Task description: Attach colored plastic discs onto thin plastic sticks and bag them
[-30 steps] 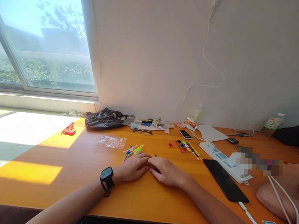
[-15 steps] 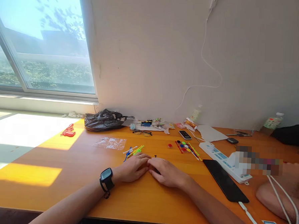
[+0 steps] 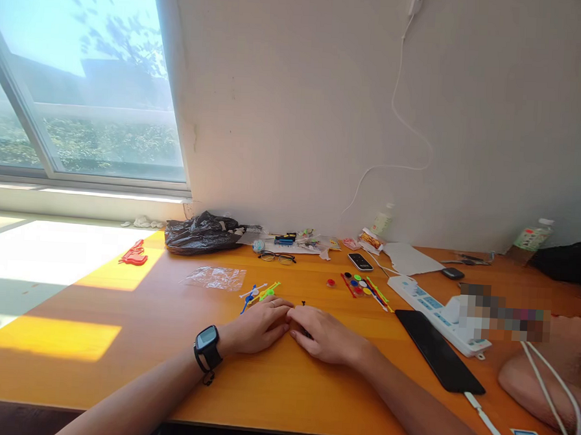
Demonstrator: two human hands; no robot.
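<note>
My left hand (image 3: pixel 264 324) lies on the table with its fingers stretched out and nothing seen in them. Its fingertips meet those of my right hand (image 3: pixel 321 334), which rests palm down with loosely bent fingers. A small black piece (image 3: pixel 303 302) shows just beyond my right hand, and something dark shows beneath it; whether they are one thing is hidden. Just past my left hand lie blue, white, yellow and green plastic sticks with round discs (image 3: pixel 260 294). To the right are several coloured discs (image 3: pixel 359 284) between thin plastic sticks, and a lone red disc (image 3: pixel 330 283).
A clear plastic bag (image 3: pixel 216 278) and a red toy gun (image 3: pixel 134 253) lie to the left. Along the wall are a black bag (image 3: pixel 199 233) and glasses (image 3: pixel 276 257). On the right are a power strip (image 3: pixel 432 309), a black phone (image 3: pixel 438 350) and another person's arm (image 3: pixel 530 386).
</note>
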